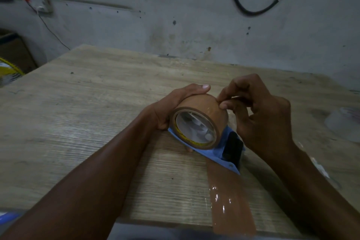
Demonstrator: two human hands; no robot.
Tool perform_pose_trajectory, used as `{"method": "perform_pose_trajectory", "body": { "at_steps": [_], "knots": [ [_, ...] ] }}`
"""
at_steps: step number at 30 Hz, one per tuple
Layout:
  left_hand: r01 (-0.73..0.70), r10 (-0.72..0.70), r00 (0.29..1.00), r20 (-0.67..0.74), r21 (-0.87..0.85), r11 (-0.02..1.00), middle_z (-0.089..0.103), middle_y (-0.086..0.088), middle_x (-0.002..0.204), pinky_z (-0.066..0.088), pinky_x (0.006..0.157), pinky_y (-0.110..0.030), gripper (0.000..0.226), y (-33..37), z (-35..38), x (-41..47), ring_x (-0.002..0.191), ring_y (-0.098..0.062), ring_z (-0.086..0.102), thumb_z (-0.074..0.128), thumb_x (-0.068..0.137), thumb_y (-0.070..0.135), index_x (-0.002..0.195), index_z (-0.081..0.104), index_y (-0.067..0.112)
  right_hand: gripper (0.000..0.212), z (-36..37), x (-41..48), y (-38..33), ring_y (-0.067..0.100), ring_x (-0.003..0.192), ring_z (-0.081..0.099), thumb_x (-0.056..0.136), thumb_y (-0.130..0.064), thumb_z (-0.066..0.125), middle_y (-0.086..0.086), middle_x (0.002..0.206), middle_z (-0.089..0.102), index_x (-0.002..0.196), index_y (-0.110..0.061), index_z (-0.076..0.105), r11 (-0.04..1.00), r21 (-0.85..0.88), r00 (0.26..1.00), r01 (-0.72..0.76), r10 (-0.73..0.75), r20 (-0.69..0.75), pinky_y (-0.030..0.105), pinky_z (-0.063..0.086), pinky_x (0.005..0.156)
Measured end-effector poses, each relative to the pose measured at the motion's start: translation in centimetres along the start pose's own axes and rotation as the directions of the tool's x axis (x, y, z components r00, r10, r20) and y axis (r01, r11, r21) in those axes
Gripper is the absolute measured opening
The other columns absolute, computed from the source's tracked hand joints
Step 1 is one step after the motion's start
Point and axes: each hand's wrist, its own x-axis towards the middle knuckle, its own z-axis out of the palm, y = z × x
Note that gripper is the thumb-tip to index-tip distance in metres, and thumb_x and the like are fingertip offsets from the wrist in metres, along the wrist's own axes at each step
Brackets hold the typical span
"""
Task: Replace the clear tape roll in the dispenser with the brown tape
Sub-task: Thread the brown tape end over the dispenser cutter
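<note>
The brown tape roll (202, 111) sits on the blue tape dispenser (218, 155), which lies on its side on the wooden table (97, 115). My left hand (175, 103) wraps around the far left side of the roll, thumb on top. With thumb and forefinger, my right hand (259, 111) pinches at the roll's upper right surface. A strip of brown tape (228, 197) runs from the dispenser's black front end toward the table's near edge. The clear tape roll (344, 124) lies at the right, blurred.
A grey wall stands behind the table with a black cable loop (253, 11) and a socket box (37, 2). A yellow fan guard (9, 72) shows at the left edge, beyond the table.
</note>
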Motion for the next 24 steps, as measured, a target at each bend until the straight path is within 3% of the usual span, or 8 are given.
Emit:
{"method": "perform_pose_trajectory", "body": {
  "at_steps": [3,5,7,10,12,14,17,24],
  "knots": [
    [-0.005,0.005,1.0,0.011,0.006,1.0,0.071,0.004,0.066,0.055,0.06,-0.022,0.026,-0.1,-0.2,0.0,0.064,-0.008,0.069,0.057,0.081,0.04,0.086,0.062,0.014,0.023,0.1,-0.1,-0.2,0.007,0.082,0.065,0.079,0.023,0.063,0.007,0.078,0.069,0.088,0.002,0.06,0.999,-0.02,0.999,0.033,-0.034,-0.008,0.006,0.05,0.069],
    [-0.015,0.015,1.0,0.013,0.003,1.0,0.07,0.005,0.064,0.055,0.059,-0.021,0.027,-0.1,-0.2,0.0,0.062,-0.007,0.069,0.057,0.079,0.039,0.085,0.062,0.014,0.024,0.2,0.0,-0.3,0.007,0.08,0.065,0.077,0.025,0.06,0.006,0.076,0.068,0.086,0.002,0.06,1.0,-0.017,1.0,0.025,-0.025,-0.006,0.014,0.053,0.065],
    [-0.012,0.012,1.0,0.009,-0.007,1.0,0.07,0.004,0.064,0.054,0.058,-0.02,0.027,-0.2,-0.1,0.0,0.06,-0.007,0.068,0.055,0.083,0.037,0.086,0.061,0.011,0.021,0.3,0.0,-0.3,0.006,0.078,0.063,0.077,0.02,0.059,0.001,0.077,0.064,0.087,0.002,0.06,1.0,-0.008,1.0,0.023,-0.023,0.019,0.017,0.052,0.063],
    [0.014,-0.014,1.0,0.025,-0.019,1.0,0.067,-0.004,0.072,0.054,0.059,-0.021,0.038,-0.1,0.0,-0.1,0.063,-0.011,0.066,0.058,0.074,0.042,0.091,0.061,0.008,0.021,0.1,-0.2,-0.2,0.005,0.075,0.061,0.08,0.016,0.061,0.0,0.078,0.062,0.094,0.0,0.061,1.0,-0.006,1.0,-0.012,0.012,0.025,0.005,0.047,0.068],
    [0.005,-0.005,1.0,0.016,-0.002,1.0,0.068,-0.003,0.077,0.054,0.063,-0.024,0.039,-0.1,-0.1,0.0,0.069,-0.012,0.067,0.058,0.071,0.044,0.092,0.063,0.011,0.023,-0.2,0.1,0.0,0.006,0.08,0.064,0.084,0.01,0.064,0.003,0.087,0.068,0.103,-0.002,0.066,1.0,0.008,0.999,-0.029,0.029,0.025,0.012,0.051,0.075],
    [-0.007,0.007,1.0,-0.01,0.005,1.0,0.07,0.0,0.075,0.054,0.064,-0.023,0.03,-0.2,-0.2,0.1,0.07,-0.011,0.068,0.058,0.078,0.041,0.09,0.064,0.014,0.022,-0.5,0.2,0.4,0.01,0.088,0.067,0.086,0.006,0.066,0.005,0.096,0.072,0.105,-0.004,0.072,0.999,-0.021,0.998,0.028,-0.027,0.056,0.019,0.054,0.082],
    [0.006,-0.005,1.0,-0.012,0.033,0.999,0.07,-0.001,0.079,0.054,0.067,-0.025,0.03,-0.1,-0.1,0.1,0.072,-0.011,0.068,0.058,0.08,0.043,0.088,0.065,0.015,0.017,-0.9,0.3,0.7,0.008,0.09,0.068,0.087,0.0,0.068,0.004,0.096,0.076,0.101,-0.006,0.076,0.997,-0.032,0.991,0.076,-0.072,0.116,0.017,0.052,0.087],
    [0.001,-0.001,1.0,-0.026,0.01,1.0,0.07,0.012,0.062,0.054,0.064,-0.021,0.023,0.0,0.0,-0.1,0.064,-0.003,0.068,0.05,0.097,0.033,0.083,0.061,0.018,0.009,-2.1,1.8,0.7,0.003,0.073,0.068,0.084,-0.009,0.075,-0.007,0.084,0.073,0.092,-0.01,0.078,0.994,-0.029,0.973,0.105,-0.097,0.211,0.006,0.05,0.076]
  ]
}}
